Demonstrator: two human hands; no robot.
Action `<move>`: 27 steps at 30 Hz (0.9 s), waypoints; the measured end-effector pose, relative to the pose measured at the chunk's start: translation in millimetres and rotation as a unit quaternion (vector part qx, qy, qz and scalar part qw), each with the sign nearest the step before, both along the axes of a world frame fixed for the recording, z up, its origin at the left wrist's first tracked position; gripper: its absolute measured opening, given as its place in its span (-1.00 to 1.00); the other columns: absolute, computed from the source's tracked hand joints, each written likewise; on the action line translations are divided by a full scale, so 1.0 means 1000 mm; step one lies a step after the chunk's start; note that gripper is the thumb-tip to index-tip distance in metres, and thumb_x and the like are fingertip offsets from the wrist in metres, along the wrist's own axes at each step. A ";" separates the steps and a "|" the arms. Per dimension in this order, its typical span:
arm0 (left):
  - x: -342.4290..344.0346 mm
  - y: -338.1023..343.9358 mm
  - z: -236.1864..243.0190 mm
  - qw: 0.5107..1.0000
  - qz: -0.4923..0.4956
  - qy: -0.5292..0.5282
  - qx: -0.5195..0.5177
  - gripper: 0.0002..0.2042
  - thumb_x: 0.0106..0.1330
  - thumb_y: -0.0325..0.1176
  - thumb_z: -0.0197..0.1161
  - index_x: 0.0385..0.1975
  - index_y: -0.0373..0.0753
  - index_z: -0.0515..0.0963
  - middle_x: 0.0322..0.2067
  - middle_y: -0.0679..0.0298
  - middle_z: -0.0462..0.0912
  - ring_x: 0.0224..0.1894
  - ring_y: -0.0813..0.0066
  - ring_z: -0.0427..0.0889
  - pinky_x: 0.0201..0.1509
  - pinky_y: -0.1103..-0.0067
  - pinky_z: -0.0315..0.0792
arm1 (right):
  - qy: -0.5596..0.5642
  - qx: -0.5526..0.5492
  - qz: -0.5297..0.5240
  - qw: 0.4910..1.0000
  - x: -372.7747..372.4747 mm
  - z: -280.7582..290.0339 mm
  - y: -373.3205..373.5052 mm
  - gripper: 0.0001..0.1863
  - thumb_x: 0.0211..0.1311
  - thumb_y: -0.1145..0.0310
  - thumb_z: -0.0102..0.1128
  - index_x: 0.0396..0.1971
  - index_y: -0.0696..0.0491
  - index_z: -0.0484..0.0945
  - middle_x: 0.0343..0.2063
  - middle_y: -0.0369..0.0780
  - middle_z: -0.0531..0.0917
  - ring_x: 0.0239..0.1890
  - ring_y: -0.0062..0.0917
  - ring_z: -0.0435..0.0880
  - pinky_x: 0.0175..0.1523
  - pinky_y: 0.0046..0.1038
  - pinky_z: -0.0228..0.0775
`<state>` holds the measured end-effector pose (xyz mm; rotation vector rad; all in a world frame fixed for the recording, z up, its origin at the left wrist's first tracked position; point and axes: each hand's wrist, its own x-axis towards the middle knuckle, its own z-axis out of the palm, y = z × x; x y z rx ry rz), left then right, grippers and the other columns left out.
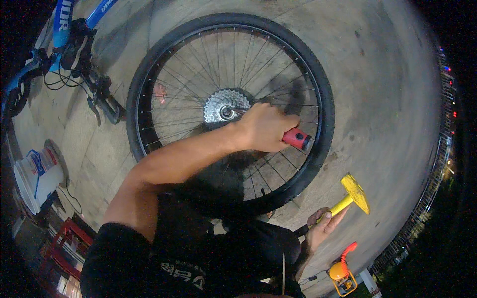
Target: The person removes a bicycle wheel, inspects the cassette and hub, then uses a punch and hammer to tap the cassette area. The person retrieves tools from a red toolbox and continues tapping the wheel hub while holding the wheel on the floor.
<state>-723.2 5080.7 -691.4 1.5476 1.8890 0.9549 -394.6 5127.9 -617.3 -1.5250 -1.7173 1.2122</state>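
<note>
A bicycle wheel (324, 84) with a black tyre lies flat on the ground in front of me, its silver cassette (214, 103) facing up. My left hand (266, 128) is closed around the red handle of a screwdriver (296, 139); its thin dark shaft reaches left to the centre of the cassette. Whether the tip touches the lockring is too small to tell. Lower right, outside the tyre, my right hand (323, 232) grips a yellow hammer (355, 192) by its handle, close below the head, which points up and to the right.
At the upper left stands a blue bicycle frame (61, 37) with dangling cables. A white bucket (48, 176) is at the left, above a red metal frame (69, 243). An orange object with a red curved tube (339, 270) sits lower right. Far right runs a railing (422, 198).
</note>
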 end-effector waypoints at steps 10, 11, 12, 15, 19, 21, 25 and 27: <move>0.030 -0.029 0.025 0.986 -0.075 -0.021 0.150 -0.72 0.00 -0.16 0.34 -0.37 -0.11 0.44 -0.59 0.23 0.57 -0.55 0.07 0.62 -0.53 0.20 0.46 | 0.031 -0.025 -0.085 0.996 0.050 -0.042 0.025 -0.52 0.51 0.21 -0.01 0.34 -0.03 0.21 -0.56 -0.36 0.44 -0.67 -0.72 0.33 -0.63 -0.62 0.16; 0.034 -0.032 0.028 0.981 -0.088 -0.033 0.167 -0.72 0.00 -0.16 0.33 -0.37 -0.11 0.44 -0.59 0.23 0.56 -0.55 0.08 0.62 -0.53 0.21 0.46 | 0.027 -0.026 -0.098 0.994 0.058 -0.050 0.029 -0.55 0.51 0.20 -0.02 0.30 -0.02 0.25 -0.56 -0.36 0.43 -0.65 -0.72 0.34 -0.63 -0.62 0.16; 0.037 -0.036 0.029 0.980 -0.091 -0.042 0.170 -0.73 0.01 -0.18 0.33 -0.38 -0.12 0.44 -0.60 0.24 0.55 -0.56 0.08 0.61 -0.53 0.23 0.45 | 0.022 -0.029 -0.109 0.993 0.064 -0.058 0.033 -0.58 0.52 0.20 -0.02 0.27 -0.02 0.28 -0.56 -0.35 0.43 -0.64 -0.72 0.35 -0.63 -0.63 0.17; 0.039 -0.050 0.039 0.973 -0.123 -0.120 0.155 -0.72 0.01 -0.19 0.34 -0.38 -0.14 0.44 -0.59 0.23 0.56 -0.54 0.07 0.61 -0.50 0.22 0.46 | 0.023 -0.046 -0.130 0.990 0.069 -0.061 0.037 -0.72 0.52 0.25 -0.01 0.11 0.01 0.37 -0.56 -0.35 0.45 -0.66 -0.70 0.35 -0.62 -0.59 0.22; 0.026 -0.062 0.058 0.968 -0.169 -0.173 0.065 -0.67 0.05 -0.16 0.36 -0.29 -0.16 0.44 -0.57 0.16 0.57 -0.46 0.02 0.64 -0.44 0.18 0.48 | 0.003 -0.086 -0.136 0.987 0.105 -0.089 0.056 -0.72 0.49 0.29 0.01 0.11 0.01 0.38 -0.55 -0.36 0.45 -0.65 -0.70 0.36 -0.61 -0.58 0.23; 0.022 -0.066 0.057 0.960 -0.182 -0.207 0.042 -0.64 0.06 -0.15 0.36 -0.25 -0.17 0.43 -0.55 0.15 0.58 -0.45 0.00 0.65 -0.43 0.15 0.49 | -0.010 -0.093 -0.136 0.986 0.128 -0.119 0.061 -0.71 0.46 0.33 0.04 0.11 0.00 0.38 -0.54 -0.37 0.45 -0.64 -0.70 0.36 -0.61 -0.59 0.23; 0.005 -0.083 0.053 0.958 -0.248 -0.129 -0.054 -0.62 0.04 -0.20 0.38 -0.22 -0.26 0.48 -0.58 0.07 0.63 -0.44 -0.02 0.68 -0.37 0.17 0.52 | -0.052 -0.068 -0.087 0.993 0.163 -0.183 0.070 -0.59 0.37 0.46 0.13 0.19 0.00 0.36 -0.45 -0.30 0.56 -0.53 -0.64 0.47 -0.46 -0.58 0.36; 0.008 -0.103 0.027 0.967 -0.210 -0.144 -0.032 -0.63 0.06 -0.21 0.36 -0.21 -0.26 0.47 -0.55 0.07 0.65 -0.41 -0.02 0.69 -0.35 0.16 0.53 | -0.120 -0.088 -0.121 0.981 0.151 -0.208 0.071 -0.52 0.34 0.47 0.19 0.22 -0.01 0.32 -0.32 -0.23 0.59 -0.40 -0.56 0.55 -0.35 -0.52 0.47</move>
